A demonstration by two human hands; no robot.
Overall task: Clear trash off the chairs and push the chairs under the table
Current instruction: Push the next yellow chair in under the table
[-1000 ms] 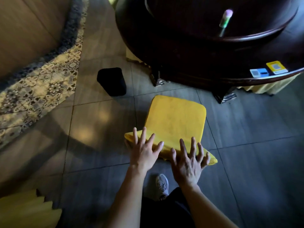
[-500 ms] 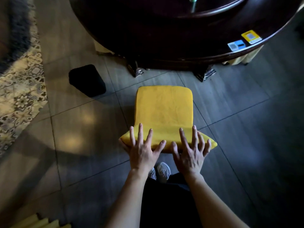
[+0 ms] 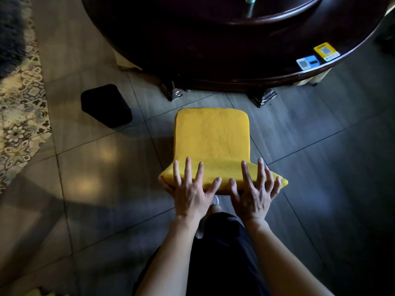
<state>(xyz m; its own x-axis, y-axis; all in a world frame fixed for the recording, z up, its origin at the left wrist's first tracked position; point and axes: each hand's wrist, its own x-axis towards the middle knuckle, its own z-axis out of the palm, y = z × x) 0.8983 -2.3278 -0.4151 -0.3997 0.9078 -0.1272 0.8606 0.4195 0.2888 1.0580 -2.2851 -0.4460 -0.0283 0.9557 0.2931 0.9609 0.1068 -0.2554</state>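
Observation:
A chair with a yellow fabric cover [image 3: 211, 137] stands on the tiled floor, its seat pointing at the dark round table [image 3: 213, 39]. The seat's front edge lies just short of the table's carved feet. My left hand [image 3: 192, 189] and my right hand [image 3: 254, 189] rest side by side on the top of the chair's back, fingers spread over the front of it and thumbs along the top edge. I see no trash on the seat.
A black box-shaped bin [image 3: 105, 105] stands on the floor left of the chair. A patterned carpet [image 3: 19, 107] runs along the left. A blue card [image 3: 307, 61] and a yellow card [image 3: 326, 51] lie at the table's edge. Another covered chair [image 3: 312, 79] is tucked under at right.
The chair has swung from a slant to face the table squarely and sits closer to its feet. Both hands have stayed on the chair's back.

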